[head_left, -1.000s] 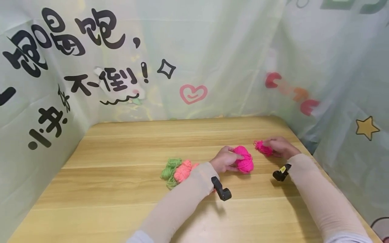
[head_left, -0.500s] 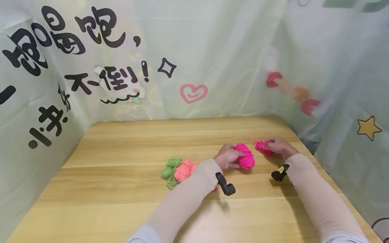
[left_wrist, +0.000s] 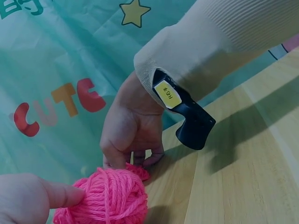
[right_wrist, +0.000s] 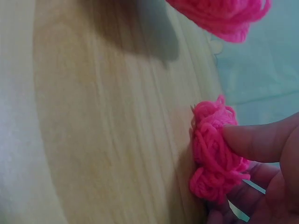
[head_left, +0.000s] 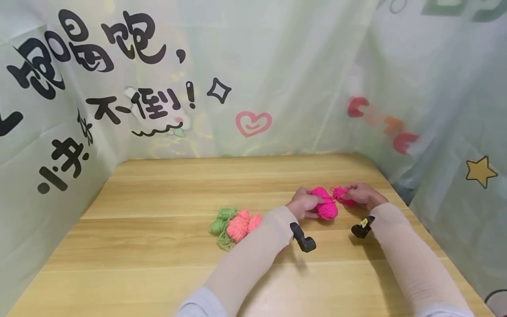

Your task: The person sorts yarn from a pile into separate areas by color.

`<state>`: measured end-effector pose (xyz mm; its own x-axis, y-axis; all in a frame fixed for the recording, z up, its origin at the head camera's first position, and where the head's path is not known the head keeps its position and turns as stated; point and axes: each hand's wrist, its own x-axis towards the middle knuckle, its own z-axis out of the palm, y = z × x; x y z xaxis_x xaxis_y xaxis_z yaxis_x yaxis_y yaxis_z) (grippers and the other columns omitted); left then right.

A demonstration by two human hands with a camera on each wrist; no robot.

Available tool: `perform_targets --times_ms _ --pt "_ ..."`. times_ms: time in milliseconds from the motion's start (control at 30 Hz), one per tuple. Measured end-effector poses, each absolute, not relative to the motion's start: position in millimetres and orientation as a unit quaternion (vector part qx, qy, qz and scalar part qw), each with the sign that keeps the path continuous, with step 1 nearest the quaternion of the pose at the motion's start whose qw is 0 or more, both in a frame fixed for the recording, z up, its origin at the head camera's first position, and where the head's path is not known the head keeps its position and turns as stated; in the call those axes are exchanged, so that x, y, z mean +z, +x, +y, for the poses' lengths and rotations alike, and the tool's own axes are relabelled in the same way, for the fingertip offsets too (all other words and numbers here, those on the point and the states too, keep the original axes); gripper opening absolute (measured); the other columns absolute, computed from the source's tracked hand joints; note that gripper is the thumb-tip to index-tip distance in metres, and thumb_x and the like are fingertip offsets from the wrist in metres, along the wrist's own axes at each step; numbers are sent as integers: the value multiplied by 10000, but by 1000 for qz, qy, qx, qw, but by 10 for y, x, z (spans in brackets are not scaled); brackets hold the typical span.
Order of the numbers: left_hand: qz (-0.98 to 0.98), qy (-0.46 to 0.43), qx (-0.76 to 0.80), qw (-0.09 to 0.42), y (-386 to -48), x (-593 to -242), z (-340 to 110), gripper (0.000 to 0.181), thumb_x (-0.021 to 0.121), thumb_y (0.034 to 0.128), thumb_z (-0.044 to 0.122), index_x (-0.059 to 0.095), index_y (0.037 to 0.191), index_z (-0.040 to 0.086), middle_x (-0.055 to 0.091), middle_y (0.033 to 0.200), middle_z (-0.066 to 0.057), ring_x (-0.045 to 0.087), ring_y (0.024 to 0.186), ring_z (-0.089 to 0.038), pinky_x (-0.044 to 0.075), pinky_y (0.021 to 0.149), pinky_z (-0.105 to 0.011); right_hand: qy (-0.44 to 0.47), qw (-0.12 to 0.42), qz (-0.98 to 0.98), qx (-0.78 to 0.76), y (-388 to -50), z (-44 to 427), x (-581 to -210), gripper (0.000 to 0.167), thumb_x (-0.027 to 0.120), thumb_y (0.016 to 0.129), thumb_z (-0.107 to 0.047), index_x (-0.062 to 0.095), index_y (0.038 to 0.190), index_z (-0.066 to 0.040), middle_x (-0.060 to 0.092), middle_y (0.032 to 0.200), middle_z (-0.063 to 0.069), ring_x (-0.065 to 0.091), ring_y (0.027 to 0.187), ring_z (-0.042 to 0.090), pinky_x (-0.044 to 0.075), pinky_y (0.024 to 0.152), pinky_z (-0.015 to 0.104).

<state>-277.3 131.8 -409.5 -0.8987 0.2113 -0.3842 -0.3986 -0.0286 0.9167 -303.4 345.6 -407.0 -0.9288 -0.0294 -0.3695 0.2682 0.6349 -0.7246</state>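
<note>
A large hot-pink yarn ball is gripped by the left hand, thumb across its near side; the left wrist view shows that thumb on the wound ball. Just to its right, the right hand pinches a smaller, looser pink bundle. In the right wrist view the thumb presses the tangled bundle from the right, the other fingers partly behind it, and the large ball's edge shows above. The two pink pieces lie very close together; whether they touch I cannot tell.
Green yarn and coral yarn balls lie together left of the left forearm, which partly covers the coral ones. The wooden table ends at printed cloth walls behind and at both sides. Each wrist carries a black mount.
The left hand has carried the large pink ball right, closer to the small bundle. The left forearm uncovers more of the coral yarn. The right hand has barely moved.
</note>
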Motion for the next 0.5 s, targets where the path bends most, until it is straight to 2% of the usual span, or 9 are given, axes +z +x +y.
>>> perform_targets --times_ms 200,500 --pt "680 -83 698 210 -2790 -4116 1353 282 684 869 -14 528 1099 36 551 945 -126 627 844 -287 577 701 -481 56 181 887 -422 -3005 3457 -4072 381 623 908 -129 511 1208 77 513 1059 133 485 851 182 417 703 272" --pt "695 -97 685 196 -2828 -4120 1372 351 703 863 17 511 1148 86 559 885 -113 623 715 -252 585 626 -431 63 190 880 -430 -3007 3462 -4060 370 608 926 -122 504 1222 74 507 1094 140 488 914 193 424 743 273"
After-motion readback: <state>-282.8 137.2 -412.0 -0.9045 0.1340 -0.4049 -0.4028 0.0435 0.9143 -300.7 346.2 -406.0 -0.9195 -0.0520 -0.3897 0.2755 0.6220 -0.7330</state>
